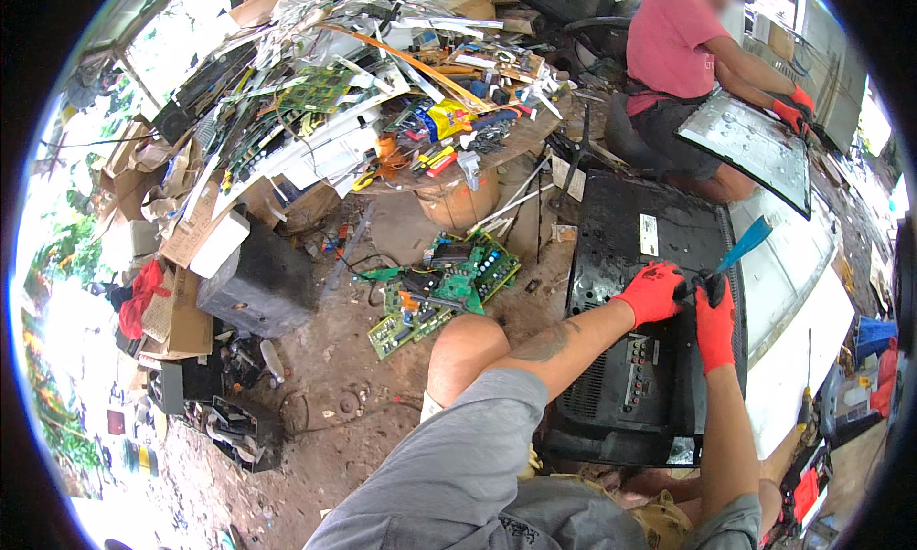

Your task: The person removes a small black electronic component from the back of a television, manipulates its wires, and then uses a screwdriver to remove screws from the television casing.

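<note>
A black flat-screen TV back panel lies before me, with a white label and a row of coloured sockets. My left hand, in a red glove with dark fingertips, is on the panel with its fingers curled; what they hold, if anything, is hidden. Close beside it, my right hand, gloved the same way, is closed around a blue-handled tool near the panel's right edge. The tool slants up and to the right out of my fist. Its working end cannot be made out.
Green circuit boards lie on the ground to the left. Beyond them, a round table bears heaped scrap and hand tools. A co-worker in a pink shirt handles a grey panel at the far right. White sheets lie beside the TV.
</note>
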Motion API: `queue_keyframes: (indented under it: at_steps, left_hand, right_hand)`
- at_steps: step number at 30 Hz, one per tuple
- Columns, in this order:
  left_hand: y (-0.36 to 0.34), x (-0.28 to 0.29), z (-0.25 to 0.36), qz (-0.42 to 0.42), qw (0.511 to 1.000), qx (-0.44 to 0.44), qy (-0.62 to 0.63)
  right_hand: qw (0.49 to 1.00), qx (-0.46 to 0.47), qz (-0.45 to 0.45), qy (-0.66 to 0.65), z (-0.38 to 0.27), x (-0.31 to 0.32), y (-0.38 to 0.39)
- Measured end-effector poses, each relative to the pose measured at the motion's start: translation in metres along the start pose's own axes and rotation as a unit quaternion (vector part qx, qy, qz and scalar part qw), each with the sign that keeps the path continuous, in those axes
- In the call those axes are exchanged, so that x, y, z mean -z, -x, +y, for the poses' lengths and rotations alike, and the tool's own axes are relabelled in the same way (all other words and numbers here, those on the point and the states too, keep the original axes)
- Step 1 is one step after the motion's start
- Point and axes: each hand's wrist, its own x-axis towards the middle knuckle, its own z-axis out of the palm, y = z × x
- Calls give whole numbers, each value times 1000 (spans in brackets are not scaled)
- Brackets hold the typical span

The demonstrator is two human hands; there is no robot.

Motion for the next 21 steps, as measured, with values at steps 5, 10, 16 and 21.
queue_keyframes:
  at_steps: [5,10,16,21]
  left_hand:
    - [-25,8,34,-50,998,-14,40]
    - [-5,31,-13,-132,986,-28,103]
    - [-16,27,6,-144,986,16,77]
    - [-11,31,4,-124,988,-19,92]
  right_hand:
    - [997,-7,-20,-73,30,37,-26]
    - [999,-30,24,-16,-31,12,5]
    - [989,-71,18,-130,0,26,-5]
    - [989,-77,38,-121,10,19,4]
